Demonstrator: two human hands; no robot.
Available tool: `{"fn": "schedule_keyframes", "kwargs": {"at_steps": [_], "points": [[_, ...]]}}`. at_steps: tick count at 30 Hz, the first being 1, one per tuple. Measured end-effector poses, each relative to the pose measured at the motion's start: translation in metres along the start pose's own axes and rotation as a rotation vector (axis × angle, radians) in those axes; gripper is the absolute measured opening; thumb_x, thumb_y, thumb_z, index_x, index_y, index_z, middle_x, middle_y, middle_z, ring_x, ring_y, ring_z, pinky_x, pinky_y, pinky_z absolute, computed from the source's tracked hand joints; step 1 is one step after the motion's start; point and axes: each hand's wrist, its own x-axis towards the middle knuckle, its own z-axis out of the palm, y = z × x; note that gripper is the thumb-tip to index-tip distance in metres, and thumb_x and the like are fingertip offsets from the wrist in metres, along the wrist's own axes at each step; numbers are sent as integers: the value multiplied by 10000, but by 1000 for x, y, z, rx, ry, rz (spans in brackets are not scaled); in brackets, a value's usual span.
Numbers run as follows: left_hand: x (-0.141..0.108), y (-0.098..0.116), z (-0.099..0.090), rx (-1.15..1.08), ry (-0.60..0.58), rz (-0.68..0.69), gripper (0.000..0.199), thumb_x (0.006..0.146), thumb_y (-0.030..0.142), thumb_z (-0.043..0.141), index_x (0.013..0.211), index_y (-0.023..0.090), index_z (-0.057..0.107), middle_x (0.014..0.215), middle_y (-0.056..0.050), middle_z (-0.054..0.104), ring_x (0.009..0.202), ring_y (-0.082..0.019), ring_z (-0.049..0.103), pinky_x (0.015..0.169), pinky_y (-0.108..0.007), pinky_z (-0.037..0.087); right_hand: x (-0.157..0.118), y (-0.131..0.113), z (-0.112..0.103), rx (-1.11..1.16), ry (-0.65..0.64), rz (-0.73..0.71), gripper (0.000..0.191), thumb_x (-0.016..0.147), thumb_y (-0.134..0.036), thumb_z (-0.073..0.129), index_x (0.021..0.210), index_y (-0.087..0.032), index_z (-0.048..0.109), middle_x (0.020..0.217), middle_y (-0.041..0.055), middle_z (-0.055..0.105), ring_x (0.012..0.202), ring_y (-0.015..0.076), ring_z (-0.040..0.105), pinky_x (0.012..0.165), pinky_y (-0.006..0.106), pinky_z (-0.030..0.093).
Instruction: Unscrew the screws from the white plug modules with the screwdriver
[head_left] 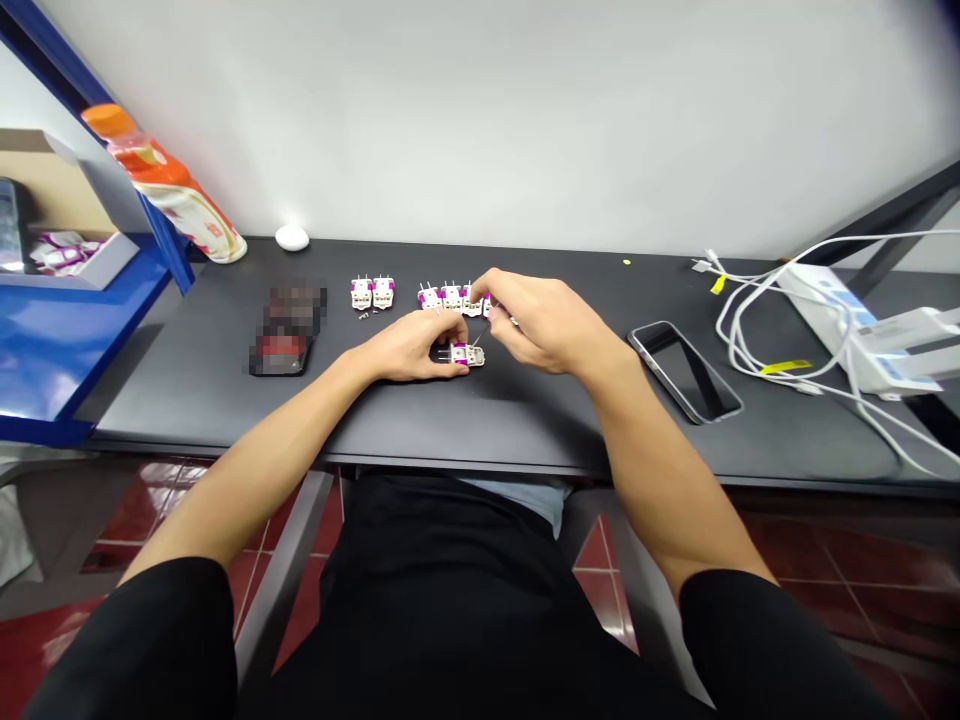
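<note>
My left hand (409, 346) is closed, thumb and fingers pinching a small white-and-purple plug piece (469, 355) that lies on its side near the table's middle. Metal pins on this piece point left, toward the palm. Just to the right, my right hand (549, 322) grips a thin screwdriver (480, 338); its slim shaft slants down to the piece, and the handle is mostly hidden by the fingers. Behind the hands stands a row of similar plug pieces (451, 298), partly covered by my right hand. Two more plug pieces (373, 293) stand further left, with tiny screws (365, 316) before them.
A black case (281, 350), partly pixelated, lies left. A phone (686, 372) rests to the right, near white cables (739, 330) and a power strip (840, 320). An orange-capped bottle (176, 190) leans at the back left. A blue shelf holds an open box (105, 255).
</note>
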Motion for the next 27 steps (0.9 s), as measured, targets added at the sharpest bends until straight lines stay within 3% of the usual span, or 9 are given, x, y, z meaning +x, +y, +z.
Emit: {"fn": "schedule_keyframes", "kwargs": {"at_steps": [4, 11, 16, 23, 27], "points": [[0, 1, -1, 3, -6, -3, 321, 946, 473, 799, 1075, 220, 650, 1027, -46, 739, 887, -214, 645, 819, -336, 492, 1, 1, 1, -58, -14, 58, 297, 1140, -317, 404, 1222, -220, 673, 799, 44, 739, 642, 237, 583, 654, 352, 324], [0, 2, -1, -15, -6, -15, 323, 935, 484, 800, 1034, 222, 640, 1012, -52, 736, 882, -220, 647, 822, -349, 508, 0, 1, 3, 8, 36, -29, 341, 1006, -195, 470, 1281, -206, 672, 995, 91, 796, 769, 253, 649, 736, 364, 422], [0, 2, -1, -15, -2, -16, 330, 926, 481, 806, 1052, 219, 649, 1017, -50, 733, 873, -214, 634, 818, -349, 505, 1, 0, 2, -32, -12, 45, 316, 1132, -331, 403, 1278, -216, 658, 801, 42, 731, 670, 249, 599, 673, 357, 358], [0, 3, -1, -23, -6, -13, 324, 933, 490, 793, 1033, 227, 632, 1010, -45, 731, 873, -215, 636, 808, -345, 491, 1, -1, 0, 18, 10, -8, 351, 1038, -226, 448, 1329, -192, 642, 1001, 90, 800, 744, 241, 630, 724, 351, 424], [0, 3, -2, -23, -11, -15, 324, 934, 490, 793, 1048, 229, 639, 1020, -43, 735, 877, -215, 641, 810, -344, 493, 1, -1, -1, -29, -15, 46, 307, 1119, -332, 430, 1285, -212, 659, 834, 46, 748, 689, 242, 606, 685, 343, 359]]}}
